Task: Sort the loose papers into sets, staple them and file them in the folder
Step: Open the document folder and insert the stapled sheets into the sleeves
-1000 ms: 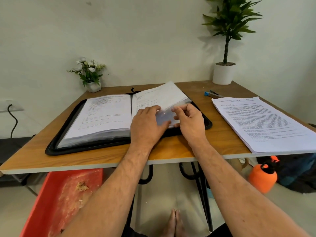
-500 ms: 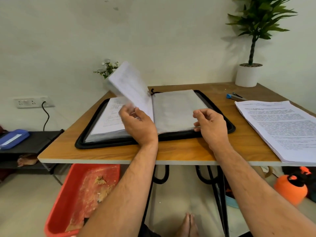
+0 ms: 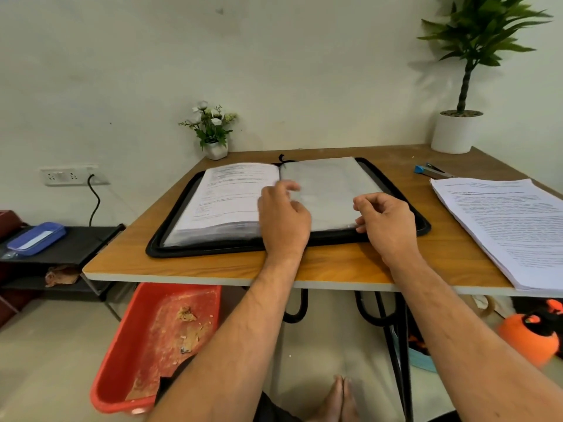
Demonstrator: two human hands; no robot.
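Papers in a thick white printed stack (image 3: pixel 505 229) are lying at the right frame edge, light and floppy, best lifted by a corner. Black zip folder (image 3: pixel 405 205) is lying open mid-frame; left hand (image 3: pixel 283 220) is hovering loosely curled, empty, while right hand (image 3: pixel 385 222) is pinching the clear sleeve's edge.

Black folder (image 3: pixel 396 190) lies open beside stacked papers (image 3: pixel 511 226).
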